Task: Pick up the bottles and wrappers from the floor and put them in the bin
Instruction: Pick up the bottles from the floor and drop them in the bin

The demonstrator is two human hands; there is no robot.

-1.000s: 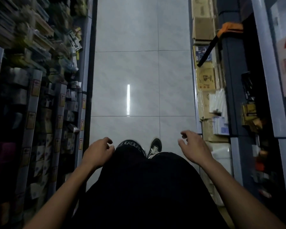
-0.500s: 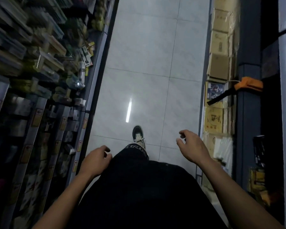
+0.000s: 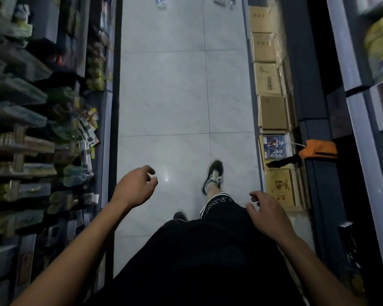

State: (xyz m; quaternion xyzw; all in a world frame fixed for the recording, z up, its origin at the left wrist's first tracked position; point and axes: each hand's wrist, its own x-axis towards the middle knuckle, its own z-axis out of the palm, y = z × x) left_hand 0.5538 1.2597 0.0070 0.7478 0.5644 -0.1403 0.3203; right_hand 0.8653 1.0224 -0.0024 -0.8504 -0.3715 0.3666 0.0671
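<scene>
Two hands hang in front of you, both holding nothing; your left hand (image 3: pixel 134 187) has its fingers loosely curled over the floor (image 3: pixel 164 96), your right hand (image 3: pixel 266 214) has them relaxed above your black shorts (image 3: pixel 208 250); one shoe (image 3: pixel 213 176) is set forward on the tiles. The aisle runs straight ahead between the left shelves (image 3: pixel 42 129) and the boxes (image 3: pixel 269 85) lining the right edge; an orange tool (image 3: pixel 318 149) juts from the right rack; far off, at the top edge, a wrapper (image 3: pixel 160 1) lies mid-aisle and blurred litter (image 3: pixel 223 1) lies by the boxes.
</scene>
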